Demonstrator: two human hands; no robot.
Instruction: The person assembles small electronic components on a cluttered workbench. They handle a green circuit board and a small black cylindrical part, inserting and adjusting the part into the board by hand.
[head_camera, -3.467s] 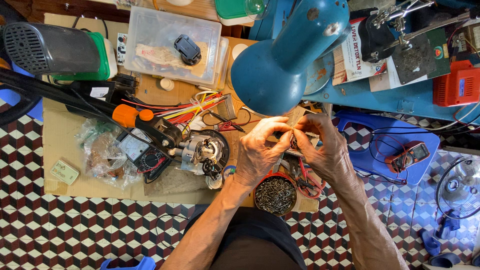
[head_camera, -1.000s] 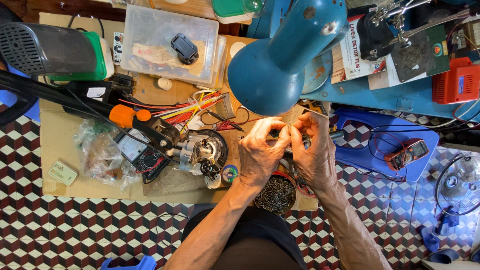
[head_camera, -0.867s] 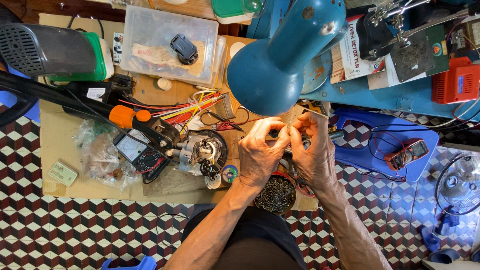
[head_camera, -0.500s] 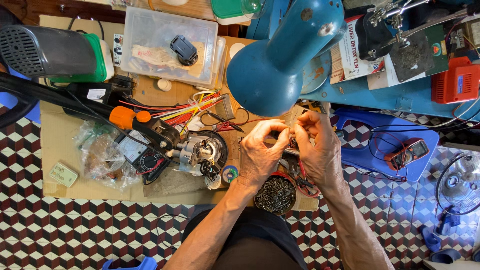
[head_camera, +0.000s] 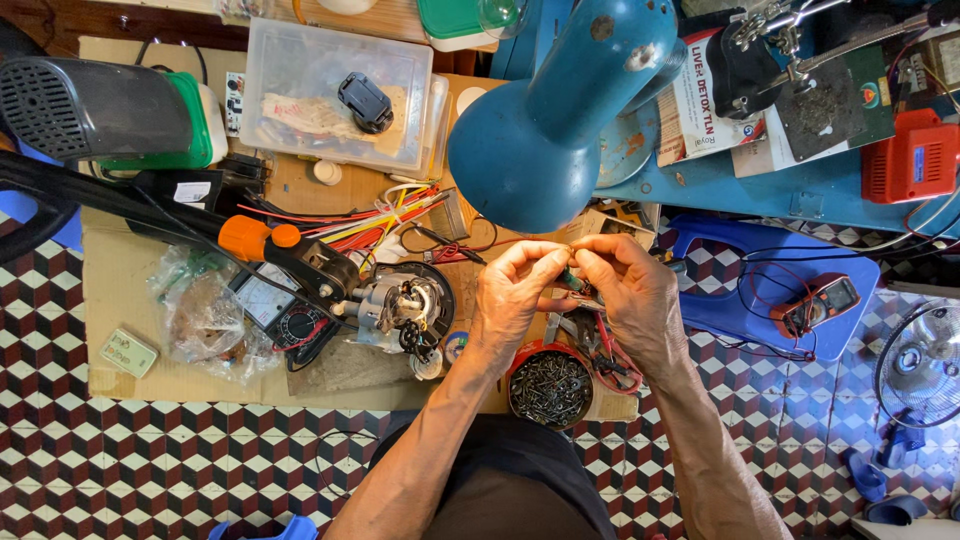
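Both hands were raised together above a sheet of cardboard (head_camera: 130, 300) spread on the checked floor (head_camera: 150, 460). The left hand (head_camera: 515, 295) and the right hand (head_camera: 630, 295) met fingertip to fingertip, each pinching a small part (head_camera: 570, 278) between them; it was too small to tell what it was, though it looked dark with a greenish end. Just over the hands hung the shade of a blue lamp (head_camera: 545, 130). Below the wrists stood a round red tin of screws (head_camera: 550, 388), and thin red wires (head_camera: 610, 355) lay beside it under the right hand. To the left of the left hand sat a small motor (head_camera: 400, 305), with a meter (head_camera: 275, 305) and an orange-handled tool (head_camera: 255, 238) further left. A clear plastic box (head_camera: 340, 95) stood well apart, at the far edge.
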